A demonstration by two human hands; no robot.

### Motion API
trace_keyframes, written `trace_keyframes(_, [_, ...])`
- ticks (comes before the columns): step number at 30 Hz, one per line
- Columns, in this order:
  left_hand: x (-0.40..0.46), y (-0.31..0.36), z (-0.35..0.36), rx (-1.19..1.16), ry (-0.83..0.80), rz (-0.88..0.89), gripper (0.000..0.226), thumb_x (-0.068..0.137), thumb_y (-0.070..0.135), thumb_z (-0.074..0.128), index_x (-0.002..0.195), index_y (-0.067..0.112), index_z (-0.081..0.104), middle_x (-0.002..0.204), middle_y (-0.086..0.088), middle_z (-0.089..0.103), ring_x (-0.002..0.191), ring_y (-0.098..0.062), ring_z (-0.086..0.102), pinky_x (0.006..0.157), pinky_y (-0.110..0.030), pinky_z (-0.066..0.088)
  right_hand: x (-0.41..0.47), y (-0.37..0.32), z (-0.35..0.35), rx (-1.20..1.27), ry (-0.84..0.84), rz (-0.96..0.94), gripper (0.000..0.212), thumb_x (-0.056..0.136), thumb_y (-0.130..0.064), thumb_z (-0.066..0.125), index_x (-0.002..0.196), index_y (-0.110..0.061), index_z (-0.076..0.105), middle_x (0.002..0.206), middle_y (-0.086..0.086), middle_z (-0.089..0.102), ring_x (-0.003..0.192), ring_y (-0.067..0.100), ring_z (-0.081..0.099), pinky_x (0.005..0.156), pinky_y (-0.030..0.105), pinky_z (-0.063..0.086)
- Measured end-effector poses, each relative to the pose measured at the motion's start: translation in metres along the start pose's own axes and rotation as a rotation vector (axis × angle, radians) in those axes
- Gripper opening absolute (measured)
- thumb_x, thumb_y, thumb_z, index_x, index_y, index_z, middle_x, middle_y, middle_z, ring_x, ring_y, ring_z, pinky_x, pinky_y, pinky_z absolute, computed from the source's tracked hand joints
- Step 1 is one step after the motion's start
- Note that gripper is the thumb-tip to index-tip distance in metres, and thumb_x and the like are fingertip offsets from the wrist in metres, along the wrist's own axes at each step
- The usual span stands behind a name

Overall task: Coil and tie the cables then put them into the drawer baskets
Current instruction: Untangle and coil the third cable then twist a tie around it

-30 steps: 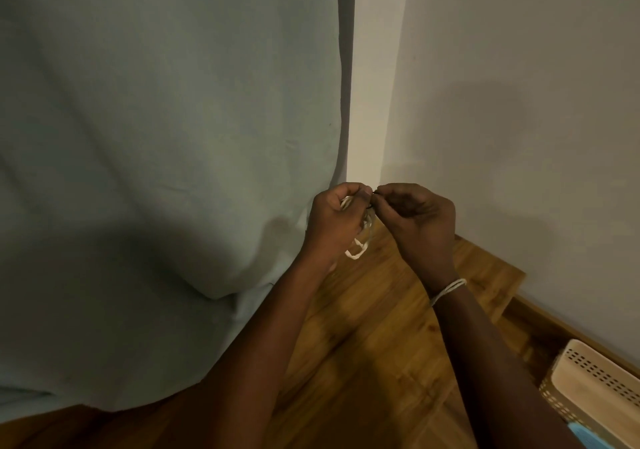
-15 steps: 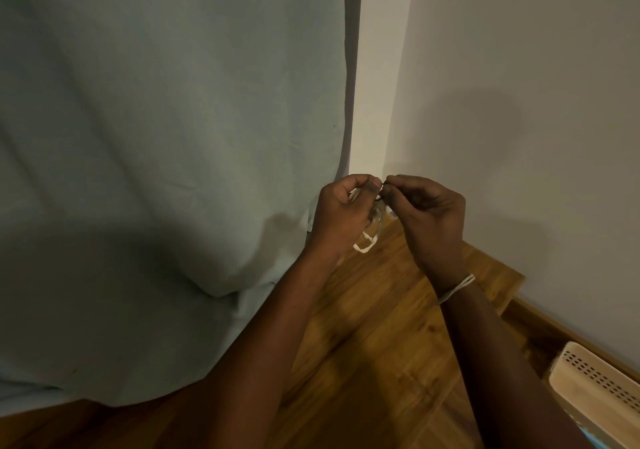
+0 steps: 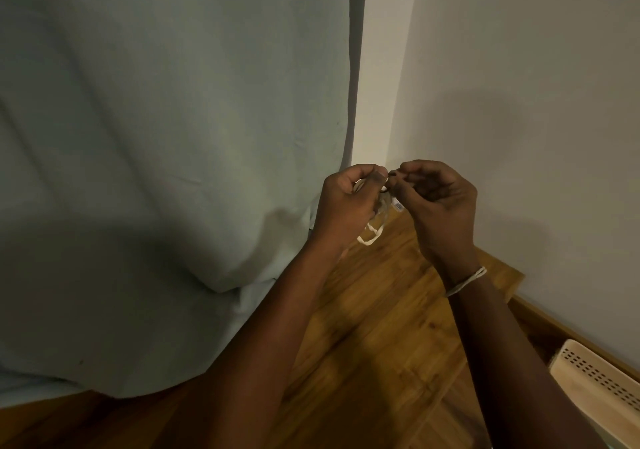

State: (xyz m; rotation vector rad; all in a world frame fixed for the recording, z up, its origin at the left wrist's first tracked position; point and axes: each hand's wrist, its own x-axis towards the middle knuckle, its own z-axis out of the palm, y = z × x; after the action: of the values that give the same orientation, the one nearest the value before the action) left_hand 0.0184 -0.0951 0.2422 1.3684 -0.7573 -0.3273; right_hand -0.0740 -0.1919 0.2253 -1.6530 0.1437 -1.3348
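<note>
Up in front of the pale curtain point(image 3: 166, 157), the left hand point(image 3: 346, 206) is curled around a small white cable coil point(image 3: 372, 232), loops hanging below the fist; the right hand point(image 3: 438, 202) pinches a thin dark tie point(image 3: 385, 189) beside it, above the wooden floor point(image 3: 374, 310)

We see the left hand point(image 3: 348, 206) hiding most of the white cable point(image 3: 371, 235); the basket point(image 3: 602, 391) runs off the frame's edge.
</note>
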Motion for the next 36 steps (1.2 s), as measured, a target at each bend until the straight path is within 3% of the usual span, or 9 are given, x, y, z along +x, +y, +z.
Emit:
trace_keyframes(2, [-0.001,0.002,0.0,0.012,-0.003,0.016,0.027,0.095,0.029,0.059,0.111,0.01,0.07,0.091,-0.021,0.067,0.06,-0.007,0.058,0.059,-0.019,0.051,0.0,-0.002,-0.001,-0.011,0.002,-0.014,0.023,0.084,-0.001,0.075,0.106,0.0,0.07,0.089,-0.004,0.075,0.084,0.017,0.073,0.079,0.028,0.06])
trace_keyframes(6, [-0.003,0.006,0.0,0.045,-0.007,0.049,0.026,0.094,0.031,0.06,0.109,0.013,0.071,0.084,0.001,0.068,0.075,-0.013,0.064,0.07,-0.027,0.059,-0.001,-0.007,-0.003,-0.05,0.001,-0.059,0.023,0.084,0.0,0.075,0.107,0.0,0.07,0.093,0.01,0.074,0.085,0.023,0.073,0.082,0.033,0.061])
trace_keyframes(10, [-0.005,0.01,0.0,0.076,-0.003,0.073,0.02,0.094,0.033,0.061,0.106,0.02,0.071,0.095,0.003,0.072,0.089,-0.017,0.07,0.08,-0.035,0.061,-0.002,-0.011,-0.004,-0.072,0.004,-0.083,0.023,0.084,0.0,0.076,0.107,-0.002,0.071,0.093,0.009,0.074,0.084,0.023,0.073,0.081,0.032,0.061])
trace_keyframes(15, [-0.006,0.012,-0.001,0.083,0.002,0.065,0.022,0.093,0.034,0.062,0.105,0.018,0.07,0.097,0.001,0.073,0.09,-0.019,0.07,0.081,-0.04,0.061,-0.003,-0.013,-0.004,-0.108,0.006,-0.101,0.021,0.085,0.0,0.076,0.105,0.0,0.072,0.093,0.011,0.074,0.082,0.026,0.073,0.079,0.035,0.062])
trace_keyframes(21, [-0.009,0.016,0.002,0.081,0.019,0.088,0.008,0.093,0.031,0.062,0.098,0.027,0.066,0.092,0.01,0.069,0.087,-0.013,0.068,0.076,-0.027,0.061,-0.005,-0.014,-0.001,-0.104,0.046,-0.105,0.02,0.086,0.002,0.074,0.105,0.0,0.073,0.095,0.008,0.075,0.083,0.019,0.074,0.079,0.03,0.061])
trace_keyframes(24, [-0.009,0.015,0.001,0.058,0.023,0.096,0.009,0.094,0.03,0.062,0.099,0.026,0.068,0.091,0.006,0.071,0.084,-0.015,0.069,0.072,-0.026,0.06,-0.005,-0.015,0.001,-0.092,0.037,-0.113,0.021,0.085,0.004,0.073,0.106,-0.002,0.073,0.094,0.006,0.074,0.084,0.016,0.074,0.08,0.027,0.06])
trace_keyframes(27, [-0.011,0.016,0.001,0.035,0.025,0.099,0.012,0.094,0.029,0.061,0.1,0.023,0.069,0.09,0.003,0.071,0.077,-0.013,0.067,0.064,-0.021,0.056,-0.005,-0.016,0.001,-0.088,0.017,-0.133,0.022,0.086,0.006,0.072,0.107,-0.001,0.072,0.097,0.007,0.074,0.086,0.017,0.073,0.082,0.028,0.06])
trace_keyframes(32, [-0.011,0.018,0.001,0.043,0.032,0.117,0.01,0.094,0.03,0.062,0.099,0.026,0.069,0.091,0.006,0.071,0.085,-0.016,0.07,0.072,-0.027,0.06,-0.004,-0.02,0.002,-0.084,0.007,-0.141,0.019,0.087,0.007,0.07,0.106,0.003,0.073,0.099,0.01,0.074,0.085,0.023,0.073,0.081,0.032,0.061])
trace_keyframes(36, [-0.013,0.021,0.0,0.039,0.021,0.125,0.011,0.094,0.029,0.061,0.099,0.024,0.069,0.081,0.008,0.069,0.071,-0.01,0.065,0.061,-0.017,0.053,-0.004,-0.023,0.002,-0.047,0.014,-0.115,0.021,0.086,0.006,0.072,0.106,0.0,0.073,0.097,0.01,0.074,0.085,0.024,0.074,0.081,0.034,0.061])
